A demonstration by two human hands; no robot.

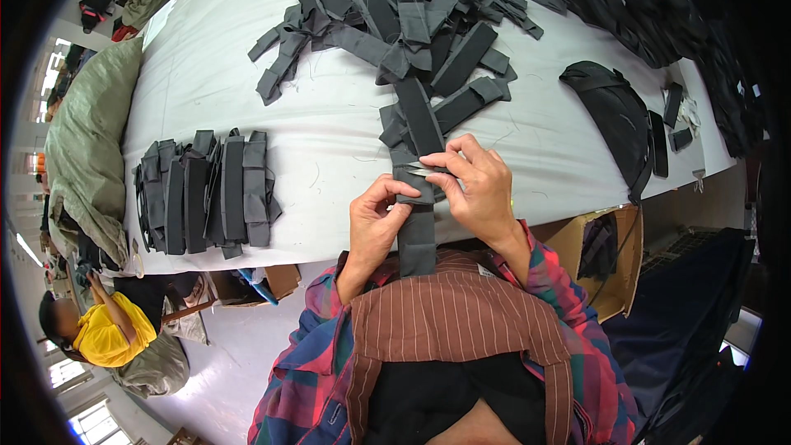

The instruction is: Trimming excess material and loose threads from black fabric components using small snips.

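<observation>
My left hand (377,218) pinches the edge of a dark grey fabric strip (417,241) that hangs over the table's near edge toward my apron. Closed around a small metal tool with pointed tips, which looks like thread snips (418,170), my right hand (480,185) holds those tips against the strip's upper part. Most of the tool is hidden by the fingers. Just beyond the hands, a black padded strip (418,115) lies across other grey strips. A large loose heap of similar strips (395,16) spreads farther back on the table.
To the left, a neat row of grey strips (206,191) stands on the white-covered table (321,136). At right are a black curved bag piece (608,111) and a phone (658,144). Below sits a cardboard box (624,268). A person in yellow (115,330) sits at far left.
</observation>
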